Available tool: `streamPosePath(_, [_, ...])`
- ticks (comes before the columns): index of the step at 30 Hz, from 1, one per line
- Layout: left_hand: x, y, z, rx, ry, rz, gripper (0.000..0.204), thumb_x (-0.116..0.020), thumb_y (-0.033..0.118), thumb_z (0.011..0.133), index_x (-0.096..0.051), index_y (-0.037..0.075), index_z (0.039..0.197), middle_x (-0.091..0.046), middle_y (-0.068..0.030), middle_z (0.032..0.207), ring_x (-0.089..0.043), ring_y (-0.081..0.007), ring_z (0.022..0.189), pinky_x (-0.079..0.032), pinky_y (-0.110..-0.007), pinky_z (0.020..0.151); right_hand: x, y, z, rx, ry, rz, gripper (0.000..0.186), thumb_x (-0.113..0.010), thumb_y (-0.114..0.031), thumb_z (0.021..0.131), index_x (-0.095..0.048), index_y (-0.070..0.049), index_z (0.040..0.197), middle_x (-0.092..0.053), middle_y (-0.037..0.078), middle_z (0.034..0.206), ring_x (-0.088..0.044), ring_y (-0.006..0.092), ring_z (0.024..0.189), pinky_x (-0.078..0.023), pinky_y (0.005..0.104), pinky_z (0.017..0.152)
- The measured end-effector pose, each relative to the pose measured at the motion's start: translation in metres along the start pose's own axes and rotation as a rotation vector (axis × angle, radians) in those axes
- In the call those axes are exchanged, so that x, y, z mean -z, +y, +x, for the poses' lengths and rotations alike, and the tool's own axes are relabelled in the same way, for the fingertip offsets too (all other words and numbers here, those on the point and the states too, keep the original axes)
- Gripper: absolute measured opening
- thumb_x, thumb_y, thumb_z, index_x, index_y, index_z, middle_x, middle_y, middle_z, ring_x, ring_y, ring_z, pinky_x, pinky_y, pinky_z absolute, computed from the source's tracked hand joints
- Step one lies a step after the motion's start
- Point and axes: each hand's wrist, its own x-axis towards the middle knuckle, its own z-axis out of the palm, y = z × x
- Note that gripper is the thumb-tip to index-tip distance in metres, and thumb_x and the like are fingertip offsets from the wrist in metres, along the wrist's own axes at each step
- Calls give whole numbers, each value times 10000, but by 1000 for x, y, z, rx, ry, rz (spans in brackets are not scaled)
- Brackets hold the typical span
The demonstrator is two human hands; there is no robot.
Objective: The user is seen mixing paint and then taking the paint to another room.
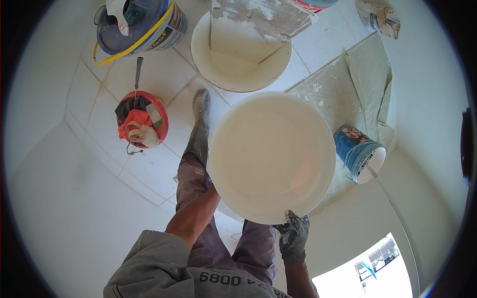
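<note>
A wide, shallow white basin (215,149) is held up in front of me, above the floor. My right hand (293,236), in a dark glove smeared with white, grips its near rim, thumb over the edge. My left forearm (195,216) reaches up to the basin's left underside, and the basin hides that hand and its fingers. The inside looks smooth and pale, with a faint orange sheen near the rim; I cannot tell whether liquid lies in it. Just beyond stands a second cream basin (198,62), partly covered by a white-splattered board (248,22).
To the left sit a red bucket (165,116) of tools, cloth and tape, and a blue bucket (171,32) with a paintbrush (119,15) on top. At right, a blue pail (350,144) has a long pale strip (397,208) rising from it, beside a stained sheet (365,84).
</note>
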Motion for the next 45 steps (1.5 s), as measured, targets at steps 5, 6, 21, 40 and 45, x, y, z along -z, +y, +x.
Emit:
streamPosePath(5, [2, -6, 2, -7, 21, 5, 733, -415, 666, 1018, -512, 93, 1464, -569, -103, 1454, -540, -236, 1333, -426, -442, 1119, -7, -24, 6, -243, 64, 345, 466, -585, -144, 972, -472, 5, 1399, -635, 162, 1220, -721, 278, 988, -661, 394, 730])
streamPosePath(6, [3, -6, 2, -10, 25, 6, 733, -415, 666, 1018, -510, 94, 1466, -568, -102, 1456, -538, -236, 1335, -425, -442, 1120, -8, -29, 8, -271, 73, 352, 467, -591, -145, 971, -474, 3, 1398, -636, 161, 1218, -722, 279, 989, -662, 396, 730])
streamPosePath(21, [17, -28, 9, -14, 85, 28, 738, -416, 666, 1017, -485, 107, 1496, -543, -99, 1492, -515, -235, 1367, -411, -452, 1136, 11, 18, 9, -166, 105, 164, 459, -600, -125, 950, -486, -5, 1378, -632, 175, 1222, -707, 311, 1035, -656, 443, 792])
streamPosePath(40, [-61, -83, 20, 282, 19, 328, 898, -516, 748, 931, -206, 274, 1628, -199, -53, 1681, -188, -276, 1555, -233, -600, 1209, 20, 75, 146, -343, 289, 878, 399, -593, -25, 957, -495, 65, 1333, -642, 196, 1168, -721, 265, 997, -654, 360, 808])
streamPosePath(45, [-54, -95, 31, 326, 30, 386, 824, -479, 730, 959, -225, 308, 1620, -221, -44, 1672, -207, -288, 1547, -231, -593, 1212, 27, 128, 163, -353, 251, 921, 421, -602, -17, 956, -478, 62, 1351, -644, 186, 1176, -721, 260, 992, -658, 361, 816])
